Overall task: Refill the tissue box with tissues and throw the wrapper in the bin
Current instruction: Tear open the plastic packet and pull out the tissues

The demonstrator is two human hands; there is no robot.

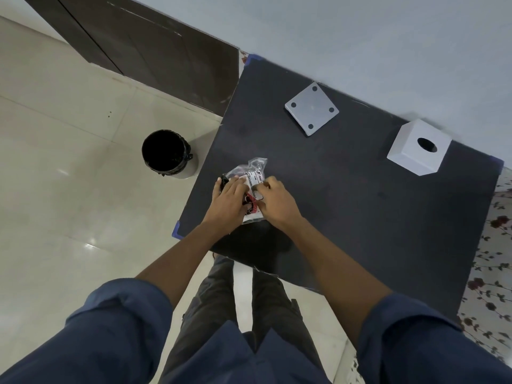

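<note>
Both hands grip tissue pack [250,176], long axis twd wall.

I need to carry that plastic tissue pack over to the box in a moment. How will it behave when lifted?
The tissue pack is probably light and floppy: its clear wrapper is crinkled and sticks up loosely at the far end. The glossy film may be slippery, so a pinch with both the left hand and right hand seems wise. It looks flat, so rolling is unlikely.

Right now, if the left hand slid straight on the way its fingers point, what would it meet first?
The left hand points up-right across the tissue pack it already grips; beyond that, likely bare table, then perhaps the white base plate. Depth unclear.
</note>
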